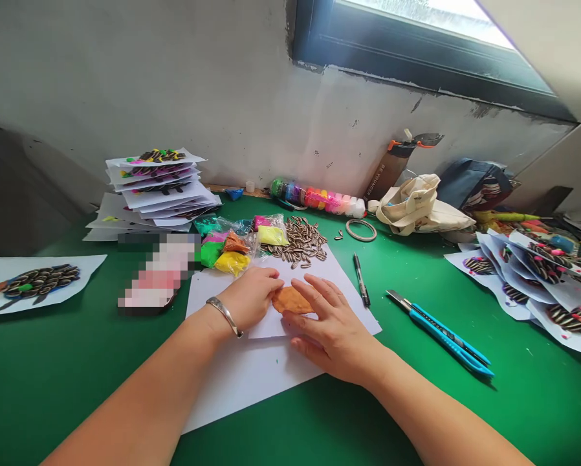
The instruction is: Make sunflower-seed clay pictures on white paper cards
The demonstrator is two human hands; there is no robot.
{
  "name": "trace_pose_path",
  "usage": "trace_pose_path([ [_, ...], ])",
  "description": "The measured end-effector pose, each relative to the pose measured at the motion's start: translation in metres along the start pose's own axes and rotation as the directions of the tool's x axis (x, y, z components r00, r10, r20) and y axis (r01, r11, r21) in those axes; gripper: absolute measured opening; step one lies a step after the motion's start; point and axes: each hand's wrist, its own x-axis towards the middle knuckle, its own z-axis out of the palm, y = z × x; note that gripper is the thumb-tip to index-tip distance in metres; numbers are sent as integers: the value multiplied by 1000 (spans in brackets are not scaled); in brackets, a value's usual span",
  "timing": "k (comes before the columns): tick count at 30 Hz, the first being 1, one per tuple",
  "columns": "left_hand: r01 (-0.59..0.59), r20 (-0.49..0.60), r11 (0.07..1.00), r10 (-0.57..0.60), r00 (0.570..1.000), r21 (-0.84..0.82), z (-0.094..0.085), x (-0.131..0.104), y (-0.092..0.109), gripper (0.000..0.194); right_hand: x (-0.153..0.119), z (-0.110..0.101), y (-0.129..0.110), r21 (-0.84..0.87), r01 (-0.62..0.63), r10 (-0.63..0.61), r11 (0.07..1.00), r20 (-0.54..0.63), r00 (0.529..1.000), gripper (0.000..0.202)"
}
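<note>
A flat orange oval of modelling clay [292, 300] lies on a small white sheet [266, 329], which rests on larger white paper [242, 382]. At the clay's left edge is my left hand [252, 296], its fingers curled together against the rim and a silver bracelet on the wrist. My right hand [332, 323] reaches over the clay's right side with fingers spread, fingertips on or just above the surface. Beyond the hands lie striped sunflower seeds [303, 241] in a loose heap, beside small bags of coloured clay [232, 252].
Right of the paper are a black pen [361, 279], a blue utility knife [443, 333] with blade showing, and a tape ring [361, 230]. Stacked seed pictures [157, 188] stand back left, with more pictures [533, 278] at right. A bottle [390, 168] leans against the wall.
</note>
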Motion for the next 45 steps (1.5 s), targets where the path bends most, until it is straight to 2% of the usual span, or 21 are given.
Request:
trace_pose_path([
  [4,-12,-5,1000,12,1000,2,2,0,-2,28,-1,-3,0,4,24,-24,1000,16,1000,31],
  [10,-29,-13,999,30,999,32,6,0,-2,27,0,4,4,-28,-18,20,999,72,997,32],
  [15,-45,-19,997,46,999,61,6,0,-3,25,1,10,7,-36,-24,26,999,36,999,30],
  [19,-50,-14,997,51,999,55,7,1,-5,25,1,8,4,-34,-40,40,999,13,999,38],
  [28,-16,41,998,14,999,54,3,2,-4,27,10,11,-5,-120,-123,138,985,130,982,58],
  [37,53,61,997,-56,997,56,-3,3,-8,33,19,15,-14,-144,-157,180,977,169,969,58],
  [45,60,56,997,-63,996,57,-2,3,-7,34,24,14,-15,-119,-230,248,966,176,952,59],
])
